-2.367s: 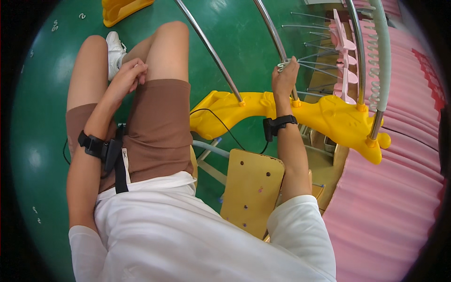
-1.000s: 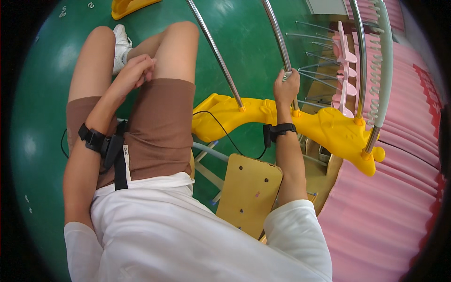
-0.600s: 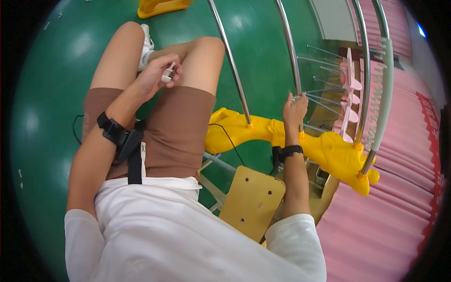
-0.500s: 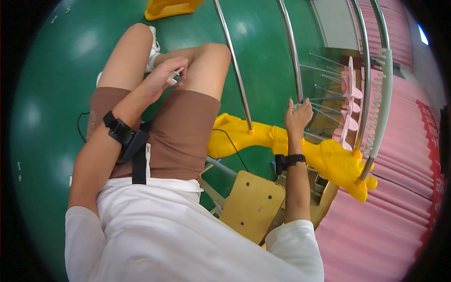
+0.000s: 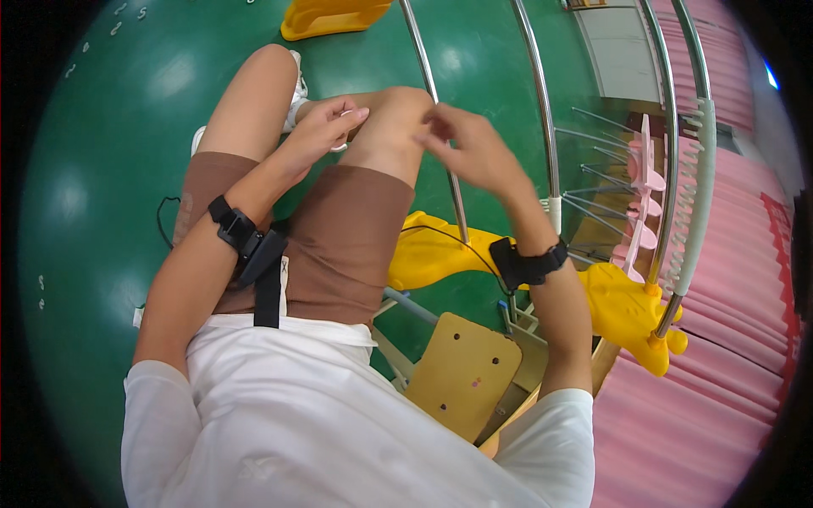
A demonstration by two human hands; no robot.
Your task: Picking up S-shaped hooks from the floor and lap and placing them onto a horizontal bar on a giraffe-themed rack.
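My left hand [image 5: 326, 135] is over my lap, closed on a small white plastic piece [image 5: 340, 148] that the fingers mostly cover. Beside my knee, my right hand [image 5: 466, 148] is lifted with thumb and fingers apart; it is slightly blurred and I see nothing in it. A metal pole [image 5: 449, 182] passes behind this hand. On another metal pole [image 5: 542, 110] further right there is a white plastic fitting [image 5: 555, 213]. The poles rise from a yellow, animal-shaped plastic base [image 5: 622, 309], part of which my right forearm hides.
On the right, a pale sleeve with a row of small prongs [image 5: 699, 203] covers a pole. Pink chairs [image 5: 648, 173] and pink curtain cloth [image 5: 669, 423] are beyond it. A yellow board [image 5: 466, 372] lies below my right arm. Another yellow plastic part [image 5: 334, 17] rests on the green floor.
My right hand has left the pole on the right and moved left toward my left hand. A white fitting now shows on that pole. The whole view has shifted slightly.
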